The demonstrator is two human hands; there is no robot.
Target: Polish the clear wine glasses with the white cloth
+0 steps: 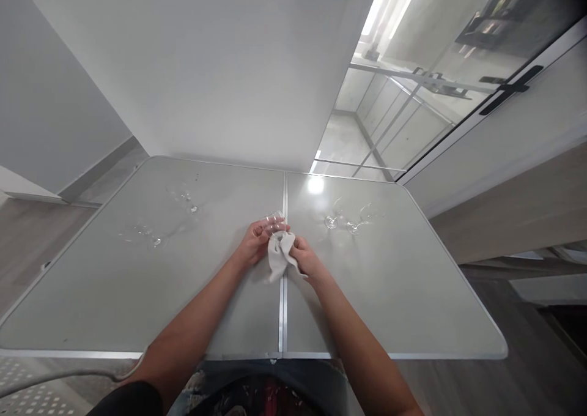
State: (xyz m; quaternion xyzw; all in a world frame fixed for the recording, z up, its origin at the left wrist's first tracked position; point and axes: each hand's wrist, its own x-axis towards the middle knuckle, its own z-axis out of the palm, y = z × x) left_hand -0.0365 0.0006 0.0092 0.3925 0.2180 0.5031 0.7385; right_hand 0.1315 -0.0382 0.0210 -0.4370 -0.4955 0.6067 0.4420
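My left hand (257, 240) is wrapped round a clear glass (274, 219) above the middle seam of the grey folding table (137, 300). My right hand (305, 258) pinches a white cloth (279, 254) that presses against the glass from below. Both hands are closed and touch each other over the seam. The lower part of the glass is hidden by the fingers and cloth.
Two clear stemmed glasses (186, 199) (147, 234) stand on the table's left half. Two more clear glasses (332, 217) (360, 220) stand on the right half. A white wall lies behind the table and a glass door (413, 98) at the back right.
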